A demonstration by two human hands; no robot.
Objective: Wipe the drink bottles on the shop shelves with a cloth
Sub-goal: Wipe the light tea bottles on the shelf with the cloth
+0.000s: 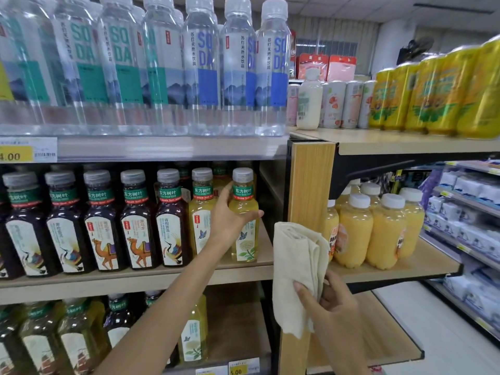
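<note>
Right hand [338, 312], lower foreground: grip closed on a folded cream cloth [292, 261], thumb laid across its front, fingers curled behind, upper part of the cloth raised in front of a wooden upright [311, 185] between two shelf units. Cloth apart from every bottle.

Left hand [232, 215], arm reaching in from lower left: grip wrapped round a pale yellow tea bottle [246, 239], thumb across the front of the bottle, other fingers passing behind on its left side. Bottle upright on the middle shelf [135, 282], last at the right end of the front row, just beside a second pale bottle [201, 212].

Further left on the same shelf, a row of dark tea bottles [135, 220] with green neck bands and illustrated labels. Below, more tea bottles [192, 334], dark and pale. Above, clear soda water bottles [200, 63] in a tight row, with a yellow price tag [27, 152] on the shelf edge beneath.

To the right of the upright, orange juice bottles [384, 228] with white caps; on the shelf over them, yellow cans [433, 93] and a white bottle [309, 101].
</note>
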